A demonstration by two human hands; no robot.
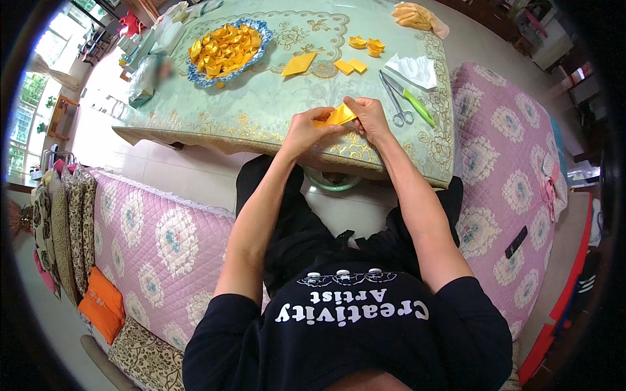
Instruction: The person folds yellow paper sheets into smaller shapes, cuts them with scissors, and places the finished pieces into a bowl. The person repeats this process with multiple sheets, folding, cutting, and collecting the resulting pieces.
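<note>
Between both hands, just above the table's near edge, is a folded piece of yellow paper [341,116]. My left hand [311,128] grips its left end, thumb below and fingers above. At the right end, my right hand [368,117] pinches it with the thumb on top. Beyond the hands lie a flat yellow paper diamond [299,64] and two small folded yellow packets [350,66]. Several finished boat-shaped paper ingots [367,45] stand farther back. A blue-and-white plate [266,35] at the left holds a heap of similar yellow paper ingots [226,48].
Metal scissors [397,105] and a green-handled knife [413,100] lie right of my hands. Behind them are a crumpled white tissue [414,70] and yellow gloves [418,18]. Quilted pink sofa seats [489,146] flank me; a black remote [516,242] rests on the right one.
</note>
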